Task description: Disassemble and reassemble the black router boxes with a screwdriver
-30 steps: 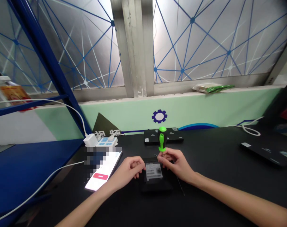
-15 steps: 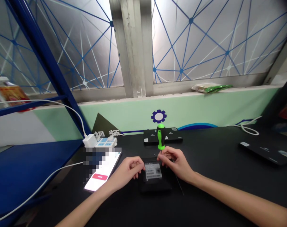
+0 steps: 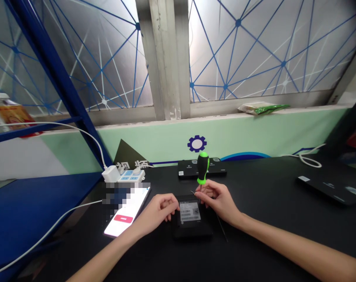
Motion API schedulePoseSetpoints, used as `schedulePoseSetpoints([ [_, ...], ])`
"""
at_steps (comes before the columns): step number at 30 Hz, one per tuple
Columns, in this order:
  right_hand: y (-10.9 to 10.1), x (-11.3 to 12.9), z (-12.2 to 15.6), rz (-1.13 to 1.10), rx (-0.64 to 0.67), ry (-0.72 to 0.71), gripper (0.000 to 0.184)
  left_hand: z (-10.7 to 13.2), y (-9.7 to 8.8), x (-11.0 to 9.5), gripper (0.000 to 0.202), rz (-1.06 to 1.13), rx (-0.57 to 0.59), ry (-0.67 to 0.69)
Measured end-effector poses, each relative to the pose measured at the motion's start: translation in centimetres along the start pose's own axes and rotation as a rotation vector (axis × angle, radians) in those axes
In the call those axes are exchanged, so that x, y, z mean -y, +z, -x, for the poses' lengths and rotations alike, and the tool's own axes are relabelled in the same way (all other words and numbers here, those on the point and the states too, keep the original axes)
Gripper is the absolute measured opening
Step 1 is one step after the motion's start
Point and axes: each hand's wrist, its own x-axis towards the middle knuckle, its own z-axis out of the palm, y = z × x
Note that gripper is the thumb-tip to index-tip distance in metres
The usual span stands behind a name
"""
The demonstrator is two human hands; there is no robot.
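A black box-shaped device with a white printed label lies flat on the table before me. Curled at its left edge, my left hand touches the case; whether its fingers pinch anything is hidden. My right hand is closed round the thin shaft of a screwdriver, whose green and black handle stands nearly upright above the fingers. The tip, over the device's upper right corner, is mostly hidden by the fingers. A thin dark rod lies beside the device, below my right hand.
A phone with a lit screen lies left of my left forearm. Behind it sits a white power strip with a plugged-in charger. More flat black devices lie at the back and at the right.
The screwdriver handle has turned about its shaft and shifted slightly right, its green stripe now facing right. Both hands have stayed nearly in place.
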Motion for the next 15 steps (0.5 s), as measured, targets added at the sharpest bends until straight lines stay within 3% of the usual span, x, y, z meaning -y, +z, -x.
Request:
schedulePoseSetpoints([
  [3, -0.01, 0.03, 0.07, -0.064, -0.026, 0.029, 0.031, -0.04, 0.0, 0.09, 0.03, 0.0, -0.005, -0.006],
  [15, -0.35, 0.17, 0.51, 0.063, 0.023, -0.084, 0.025, -0.02, 0.1, 0.01, 0.031, 0.009, -0.007, -0.019],
])
